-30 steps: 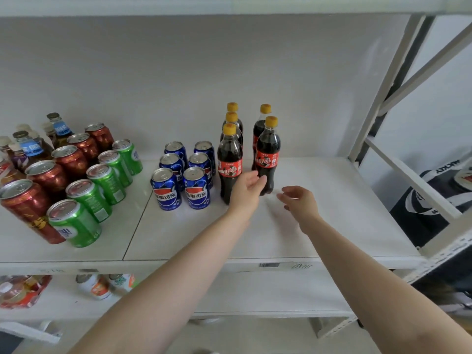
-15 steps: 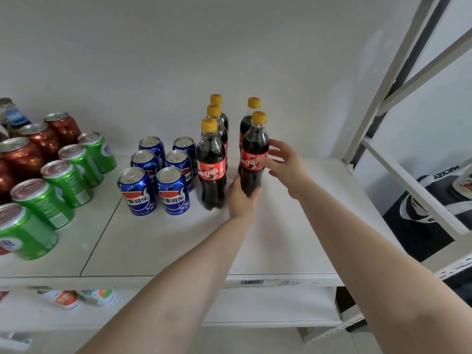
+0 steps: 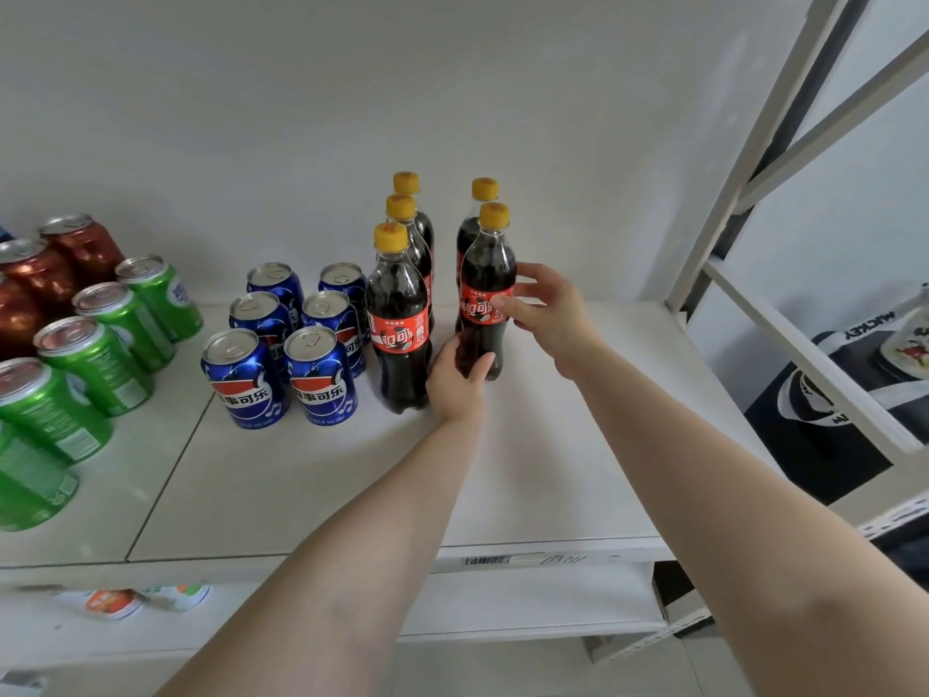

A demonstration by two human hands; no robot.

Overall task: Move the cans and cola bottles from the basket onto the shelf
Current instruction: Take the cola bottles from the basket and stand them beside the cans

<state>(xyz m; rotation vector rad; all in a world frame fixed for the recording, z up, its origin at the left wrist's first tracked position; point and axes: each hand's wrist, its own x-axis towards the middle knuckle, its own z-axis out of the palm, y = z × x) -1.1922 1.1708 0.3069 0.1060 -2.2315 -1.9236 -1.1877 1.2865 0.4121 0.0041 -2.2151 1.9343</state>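
Shelving of white metal already carries most of the stock: red, green and blue drink cans in rows, and beside them five dark cola bottles with yellow caps. Both hands are on the front right bottle, which stands upright on the shelf: the right hand pinches its red label, the left hand curls round its base. No basket is in view, so what remains is unclear; probably little.
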